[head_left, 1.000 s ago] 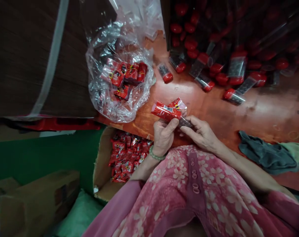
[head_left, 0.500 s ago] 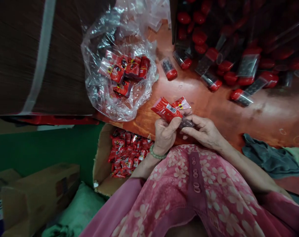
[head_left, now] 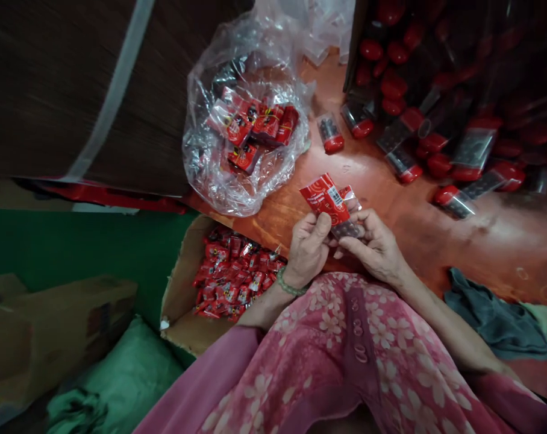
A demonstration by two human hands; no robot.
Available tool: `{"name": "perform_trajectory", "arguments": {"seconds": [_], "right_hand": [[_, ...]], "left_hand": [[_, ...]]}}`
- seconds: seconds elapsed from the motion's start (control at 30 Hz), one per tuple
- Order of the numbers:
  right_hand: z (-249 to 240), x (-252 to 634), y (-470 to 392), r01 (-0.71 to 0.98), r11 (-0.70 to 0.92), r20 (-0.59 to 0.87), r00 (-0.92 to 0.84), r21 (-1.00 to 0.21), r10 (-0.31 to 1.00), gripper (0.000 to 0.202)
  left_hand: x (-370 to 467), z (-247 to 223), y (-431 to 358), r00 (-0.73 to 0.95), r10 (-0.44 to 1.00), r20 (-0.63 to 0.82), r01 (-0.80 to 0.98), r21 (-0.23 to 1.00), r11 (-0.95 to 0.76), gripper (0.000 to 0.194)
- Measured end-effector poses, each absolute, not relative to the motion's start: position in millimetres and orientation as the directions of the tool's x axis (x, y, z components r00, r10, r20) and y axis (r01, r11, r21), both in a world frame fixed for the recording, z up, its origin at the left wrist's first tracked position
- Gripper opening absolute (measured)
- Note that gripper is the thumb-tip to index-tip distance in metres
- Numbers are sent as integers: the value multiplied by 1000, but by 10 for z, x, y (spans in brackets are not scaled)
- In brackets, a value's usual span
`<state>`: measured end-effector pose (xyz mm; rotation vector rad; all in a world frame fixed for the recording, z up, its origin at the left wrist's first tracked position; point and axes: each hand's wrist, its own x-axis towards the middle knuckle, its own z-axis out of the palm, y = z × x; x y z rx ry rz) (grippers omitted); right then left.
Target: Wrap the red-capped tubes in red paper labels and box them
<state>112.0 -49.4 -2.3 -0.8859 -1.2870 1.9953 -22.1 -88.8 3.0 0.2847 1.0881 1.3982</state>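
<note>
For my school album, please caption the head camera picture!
Left hand and right hand hold a rectangular red printed wrapper and a dark-filled clear plastic container above a glossy orange-brown table.

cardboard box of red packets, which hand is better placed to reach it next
Likely the left hand: it is nearer the cardboard box, with the right hand farther across. It would first need to release the red wrapper it pinches.
</note>
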Motion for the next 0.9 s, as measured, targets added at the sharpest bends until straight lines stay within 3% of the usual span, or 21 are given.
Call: {"name": "perform_trajectory", "arguments": {"seconds": [0.47,0.73,0.83,0.9], "right_hand": [[-78,1079,-464,-152,-499,-319,-605,-853,730,52],[-194,871,-543,-182,-597,-315,-711,-781,629,56],[-176,848,-555,-131,-565,-280,-764,-815,581,56],[-123,906,-532,-38,-457,-235,-818,-889,525,51]], "left_hand": [[-113,-17,-1068,-181,858,-480,-586,754,298,51],[-227,18,-1219,-276,810,-518,-569,767,297,53],[-297,34,-1311,-318,791,-522,-541,785,301,48],[-417,34,-1437,-387,778,-495,-497,823,276,43]]}}
